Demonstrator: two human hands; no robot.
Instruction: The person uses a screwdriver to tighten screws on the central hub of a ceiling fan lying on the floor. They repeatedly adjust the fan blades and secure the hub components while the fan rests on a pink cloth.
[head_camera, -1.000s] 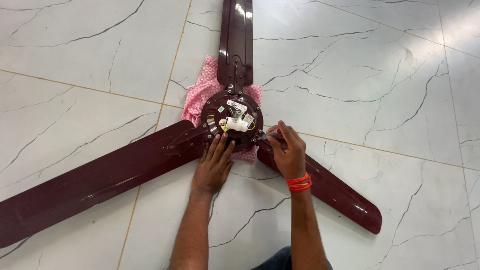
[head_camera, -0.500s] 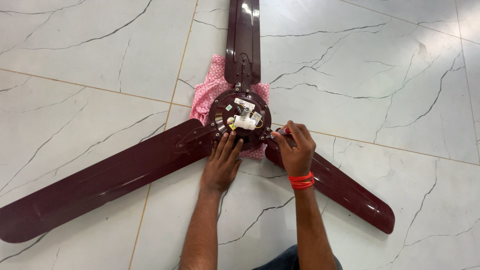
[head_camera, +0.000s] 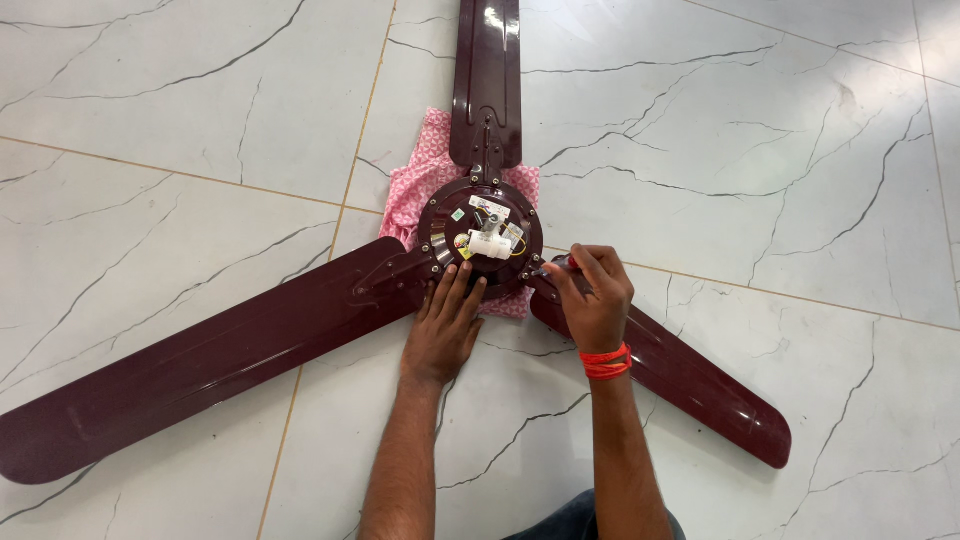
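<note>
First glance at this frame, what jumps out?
A dark maroon ceiling fan lies flat on the white marble-look floor, three blades spread across the frame, its round hub set on a pink patterned cloth. The left hand presses flat at the hub's lower edge. The right hand, with an orange wristband, pinches at the joint where the lower-right blade meets the hub.

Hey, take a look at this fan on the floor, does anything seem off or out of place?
One oddity: the ceiling fan lies flat on the tiled floor with a pink cloth bunched under its hub. Its white wiring parts sit exposed. No cracks or spills show. The left hand rests against the hub; the right hand is at a blade joint.
</note>
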